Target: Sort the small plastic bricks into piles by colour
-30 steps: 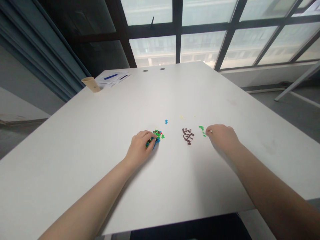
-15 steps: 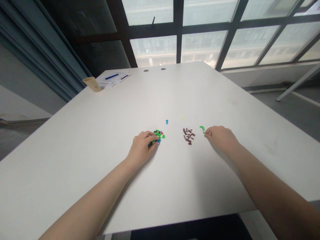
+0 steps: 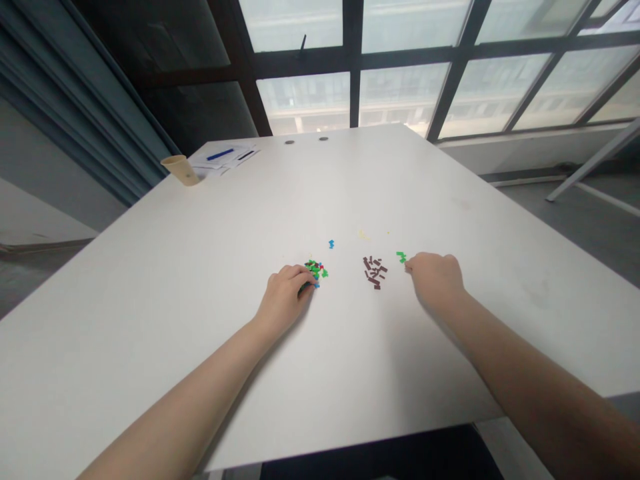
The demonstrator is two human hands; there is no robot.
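Observation:
My left hand (image 3: 286,293) rests on the white table with its fingers curled over the near side of a mixed pile of small coloured pieces (image 3: 317,268). Green, blue, red and dark bits are among them, some showing between thumb and fingers. On the right, my right hand (image 3: 436,277) is closed, fingertips pinched at the table beside a few small green pieces (image 3: 401,256). Whatever the pinch holds is hidden. Between the hands lies a loose group of brown pieces (image 3: 375,272). Farther back are small blue pieces (image 3: 331,244) and faint yellow pieces (image 3: 363,235).
At the table's far left stands a beige paper cup (image 3: 180,171), near papers (image 3: 235,159) with a blue pen (image 3: 220,154) on them. Two round grey discs (image 3: 323,139) lie near the far edge. Behind the white table (image 3: 280,200) are windows and a blue curtain (image 3: 90,87).
The right hand's fingertips have closed in beside the green pieces, and its thumb is now less visible. My left hand stays at the mixed pile. The whole view has shifted slightly.

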